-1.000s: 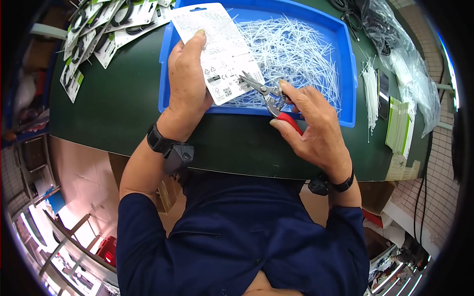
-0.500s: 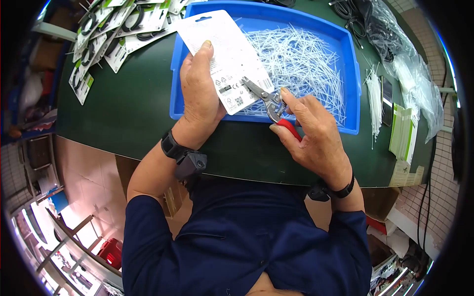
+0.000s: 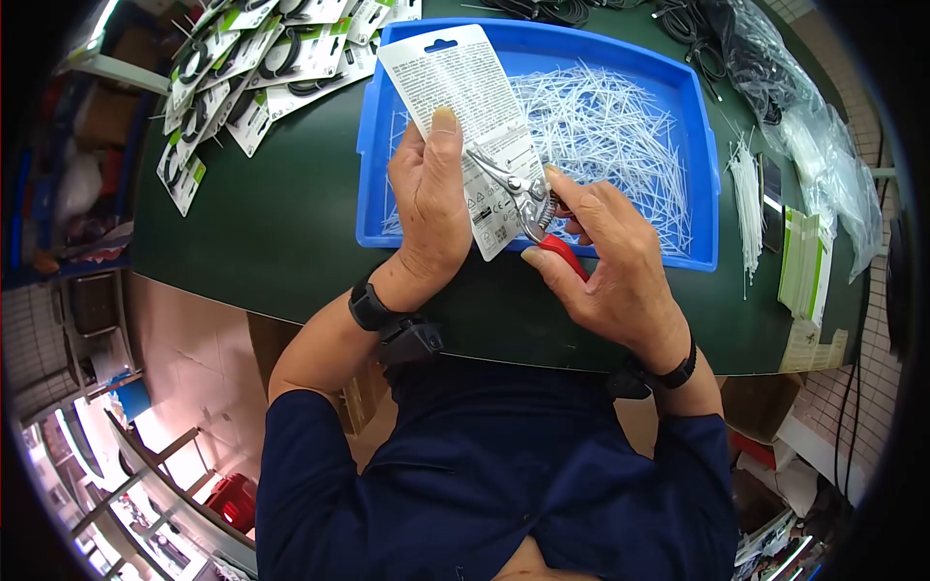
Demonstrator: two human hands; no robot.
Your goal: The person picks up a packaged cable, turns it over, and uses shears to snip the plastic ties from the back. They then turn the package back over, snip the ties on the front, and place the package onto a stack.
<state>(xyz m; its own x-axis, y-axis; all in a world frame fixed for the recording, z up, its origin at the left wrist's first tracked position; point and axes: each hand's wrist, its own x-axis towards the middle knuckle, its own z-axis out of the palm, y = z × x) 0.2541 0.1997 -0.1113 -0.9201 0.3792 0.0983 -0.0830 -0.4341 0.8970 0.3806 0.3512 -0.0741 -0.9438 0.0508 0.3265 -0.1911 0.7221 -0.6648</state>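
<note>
My left hand [image 3: 431,198] grips a white printed packaging card [image 3: 460,82], its thumb lying on the text side. The card has a hang slot at the top and slants over the tray's left part. In my right hand [image 3: 618,261] is a pair of spring-loaded cutting pliers [image 3: 531,201] with red handles. Their jaws lie across the card's printed face, just right of my left thumb. Beneath both hands sits a blue tray [image 3: 708,184] holding a heap of thin white plastic strips [image 3: 605,121].
Finished-looking cards with black cable loops [image 3: 281,58] are piled at the far left of the green table [image 3: 252,261]. On the right lie a bundle of white cable ties [image 3: 746,198], a stack of green-edged cards [image 3: 804,266] and a clear plastic bag [image 3: 823,174]. Black cables [image 3: 688,34] lie behind.
The card has turned more upright and tilted its face, and the pliers' jaws now lie farther up it, beside my left thumb. The whole view has shifted slightly.
</note>
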